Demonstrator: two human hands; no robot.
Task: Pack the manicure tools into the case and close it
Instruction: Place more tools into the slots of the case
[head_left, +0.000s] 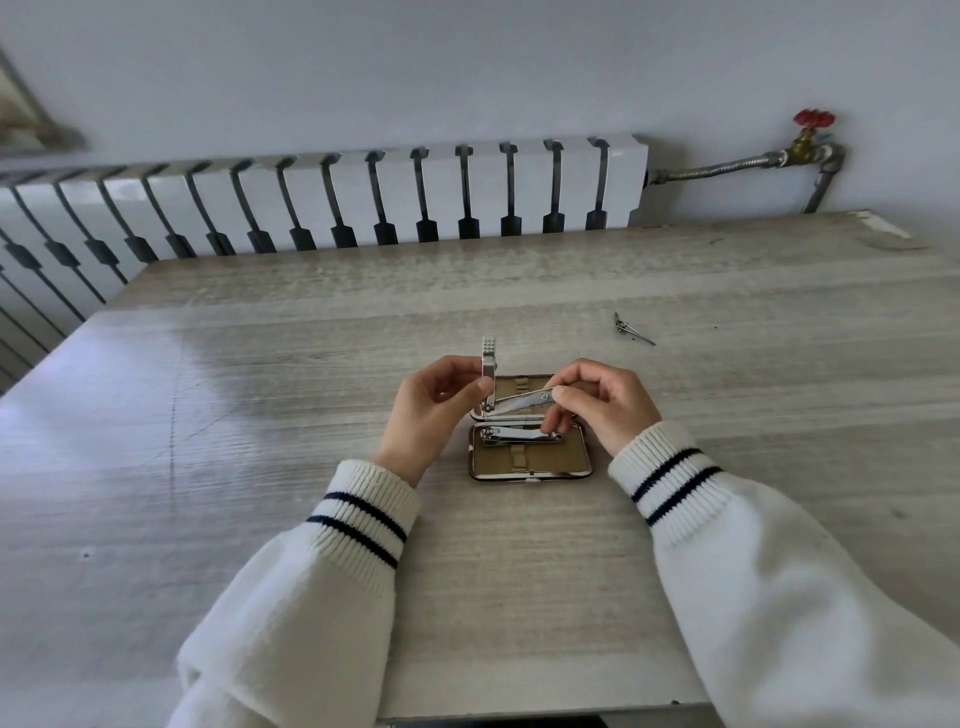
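One head-worn wide-angle view looks forward and down, close over the table (260, 395), toward the radiator (363, 192).

Pale wood-grain table (260, 415), open case (530, 465) at ctr, small metal tool (631, 331) far right

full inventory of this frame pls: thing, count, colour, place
case: 1, tan lining, chrome rim, open on table centre
nail clipper: 1, silver, lever raised, held above the case by both hands
clipper in case: 1, silver, lying in near half
small tool: 1, silver, loose on table, far right of case
table: 1, pale wood grain
radiator: 1, white, behind table
valve: 1, red handle, on pipe by wall
sleeves: 2, white, navy stripes
left hand: 1, grips lever
right hand: 1, pinches clipper body
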